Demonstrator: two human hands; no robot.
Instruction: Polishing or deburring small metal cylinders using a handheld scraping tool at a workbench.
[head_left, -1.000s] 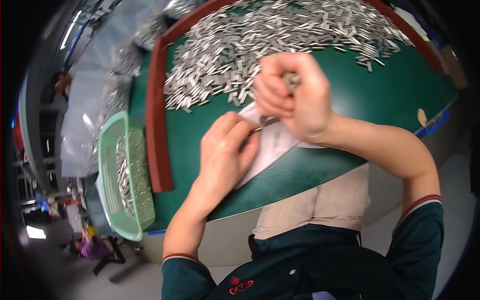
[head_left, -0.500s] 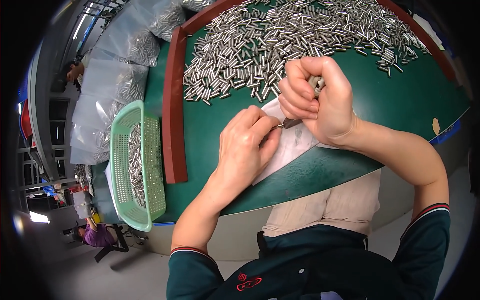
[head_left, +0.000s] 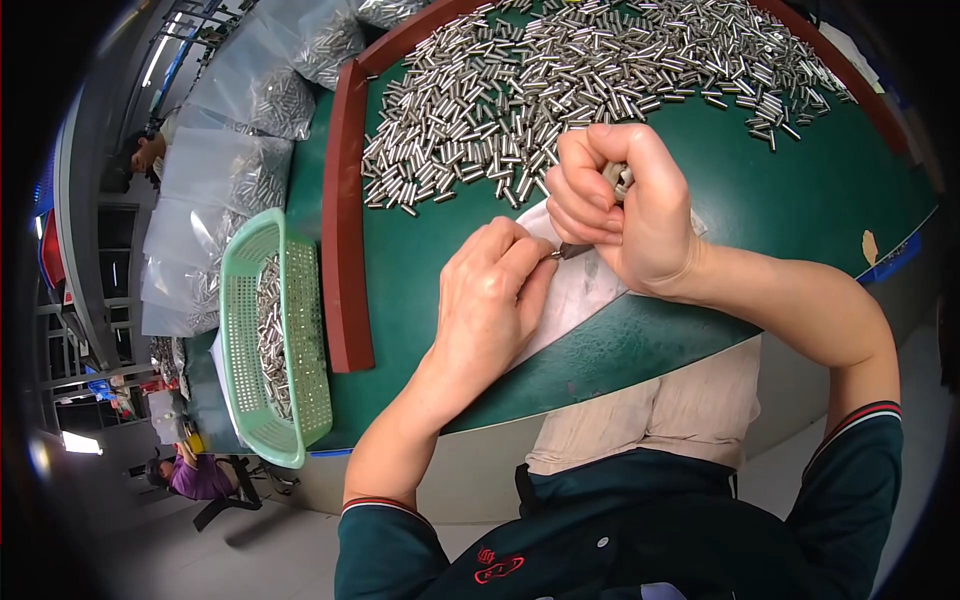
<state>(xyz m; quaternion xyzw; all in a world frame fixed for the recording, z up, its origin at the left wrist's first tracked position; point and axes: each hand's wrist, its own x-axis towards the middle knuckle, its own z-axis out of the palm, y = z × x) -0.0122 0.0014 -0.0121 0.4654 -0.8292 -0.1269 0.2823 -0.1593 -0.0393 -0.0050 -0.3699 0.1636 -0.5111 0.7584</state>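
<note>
My left hand (head_left: 488, 295) pinches a small metal pin (head_left: 552, 256) between thumb and forefinger, with most of the pin hidden by the fingers. Closed in a fist, my right hand (head_left: 640, 205) grips a hand tool with a pale handle end (head_left: 620, 178) and a dark tapered tip (head_left: 573, 250). That tip meets or nearly meets the pin's end; contact is too small to tell. Under both hands lies a whitish cloth (head_left: 585, 292) on the green tabletop. Beyond them spreads a large heap of short silvery metal pins (head_left: 520, 110).
Dark red rails (head_left: 350, 230) border the heap at left and far right. A green perforated basket (head_left: 316, 375) holding pins stands left of the rail. Clear bags of pins (head_left: 270, 165) line the table's far left. Another person in purple (head_left: 200, 478) is in the left background.
My right fist and its tool have shifted slightly left and toward me, closer to the left hand. The left hand stays almost in place, still pinching the pin.
</note>
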